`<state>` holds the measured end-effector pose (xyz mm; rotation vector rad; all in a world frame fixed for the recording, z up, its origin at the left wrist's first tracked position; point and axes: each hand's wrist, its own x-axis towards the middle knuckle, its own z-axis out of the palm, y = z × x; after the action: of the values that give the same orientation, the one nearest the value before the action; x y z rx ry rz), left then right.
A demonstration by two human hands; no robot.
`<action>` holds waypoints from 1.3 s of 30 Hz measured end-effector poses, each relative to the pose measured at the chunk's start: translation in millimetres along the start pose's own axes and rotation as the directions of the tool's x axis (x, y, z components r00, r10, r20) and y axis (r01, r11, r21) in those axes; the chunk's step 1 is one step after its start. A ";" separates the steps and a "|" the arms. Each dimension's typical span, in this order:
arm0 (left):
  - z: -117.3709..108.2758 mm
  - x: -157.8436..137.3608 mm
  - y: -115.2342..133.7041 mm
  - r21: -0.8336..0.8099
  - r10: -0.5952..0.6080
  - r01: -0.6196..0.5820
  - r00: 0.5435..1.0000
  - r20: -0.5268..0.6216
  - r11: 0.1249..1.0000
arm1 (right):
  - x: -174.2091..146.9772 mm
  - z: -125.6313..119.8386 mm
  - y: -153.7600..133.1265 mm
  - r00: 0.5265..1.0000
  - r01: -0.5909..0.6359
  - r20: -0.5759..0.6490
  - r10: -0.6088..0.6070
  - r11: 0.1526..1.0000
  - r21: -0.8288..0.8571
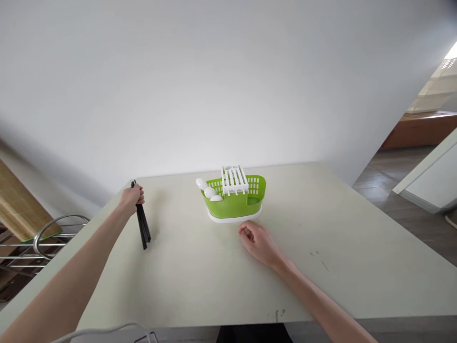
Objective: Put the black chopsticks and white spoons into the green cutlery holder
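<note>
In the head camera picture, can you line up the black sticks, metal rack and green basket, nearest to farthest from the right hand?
1. Green basket: just beyond the right hand.
2. Black sticks: left, in the left hand.
3. Metal rack: far left.

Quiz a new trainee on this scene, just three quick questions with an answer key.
1. Which hand is gripping the black sticks?
2. Where is the white slatted rack? (a) flat on the table (b) across the top of the green basket (c) in a hand
3. True or false: the right hand is inside the basket.

Key:
1. The left hand.
2. b
3. False; it is outside, in front.
</note>
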<state>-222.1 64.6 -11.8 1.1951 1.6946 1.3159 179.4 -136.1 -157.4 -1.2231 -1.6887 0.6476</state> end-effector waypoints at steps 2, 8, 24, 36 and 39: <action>-3.5 -3.6 -10.0 0.145 -0.034 0.029 0.999 0.026 0.989 | -0.1 -0.3 -0.2 1.000 -0.007 0.003 0.007 1.000 -0.002; -9.3 -21.5 -33.3 0.555 -0.027 -0.045 0.992 0.122 0.831 | -0.3 -0.9 1.2 1.000 -0.027 0.013 0.027 1.000 -0.009; 12.1 -96.8 -72.5 0.921 0.034 -0.265 0.963 0.267 0.285 | -2.5 -2.5 2.5 0.999 -0.050 0.010 0.050 0.999 -0.016; -38.4 -128.5 -98.1 0.836 0.310 -0.486 0.860 0.406 0.255 | -3.0 -2.6 3.0 0.998 -0.064 0.019 0.065 0.998 -0.020; -66.5 -135.3 -110.2 0.812 0.279 -0.485 0.870 0.408 0.324 | -3.6 -2.7 3.5 0.997 -0.068 0.024 0.068 0.998 -0.016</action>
<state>-262.3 -92.9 -103.8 2.4033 2.0861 0.3114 183.6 -138.4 -160.5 -1.2927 -1.6806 0.6950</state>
